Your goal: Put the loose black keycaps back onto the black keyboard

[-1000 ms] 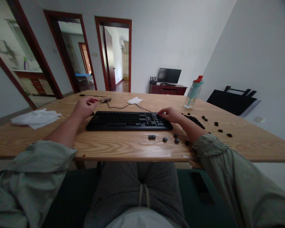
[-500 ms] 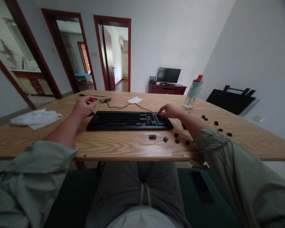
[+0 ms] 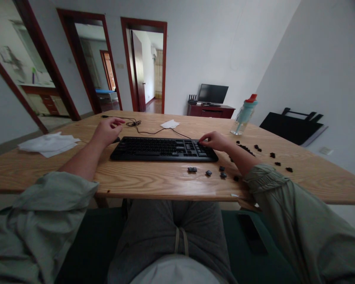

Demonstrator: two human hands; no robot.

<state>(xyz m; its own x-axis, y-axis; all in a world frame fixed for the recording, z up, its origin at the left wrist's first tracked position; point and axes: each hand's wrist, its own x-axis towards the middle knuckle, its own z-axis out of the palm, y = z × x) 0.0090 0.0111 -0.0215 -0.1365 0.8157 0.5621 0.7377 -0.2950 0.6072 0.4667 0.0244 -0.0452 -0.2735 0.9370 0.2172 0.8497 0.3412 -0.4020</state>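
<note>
A black keyboard (image 3: 165, 149) lies on the wooden table in front of me, with bare gaps among its keys. My right hand (image 3: 214, 141) reaches over its right end, fingertips pinched together on a keycap at the number pad. Beyond the keyboard's left end hovers my left hand (image 3: 108, 131), its fingers loosely curled with thumb and forefinger apart. A small dark object (image 3: 117, 140) shows just below that hand; whether the hand touches it is unclear. Loose keycaps (image 3: 208, 173) are scattered in front of the keyboard and around my right forearm, which hides some of them.
A water bottle (image 3: 244, 116) with a red lid stands at the back right. White tissues (image 3: 49, 144) lie at the left, and a smaller tissue (image 3: 170, 124) behind the keyboard. The coiled cable (image 3: 133, 123) runs along the back. A phone (image 3: 252, 233) rests on the green seat.
The view has shifted slightly, so everything sits a little further right. My right fingertips stay at the number pad; more loose keycaps show behind my right forearm. The left hand keeps its pose.
</note>
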